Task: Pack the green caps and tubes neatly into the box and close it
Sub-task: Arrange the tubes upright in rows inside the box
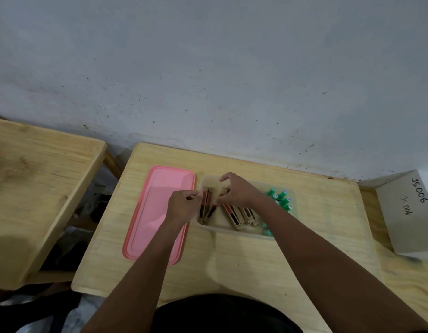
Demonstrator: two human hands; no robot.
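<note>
A translucent plastic box (pixel 232 230) stands open on the wooden table. Inside lie several gold tubes (pixel 237 213) with red and black bands, some leaning at the left end. Several green caps (pixel 282 199) fill the right side of the box. My left hand (pixel 184 205) is at the box's left rim, fingers pinched on a tube (pixel 203 205) standing there. My right hand (pixel 239 191) reaches into the middle of the box, fingertips on another leaning tube (pixel 211 211). The pink lid (pixel 157 212) lies flat to the left of the box.
A grey wall rises right behind the table (pixel 256 260). A second wooden table (pixel 35 188) stands to the left across a gap. A white cardboard carton (pixel 410 215) marked with handwriting sits at the right edge.
</note>
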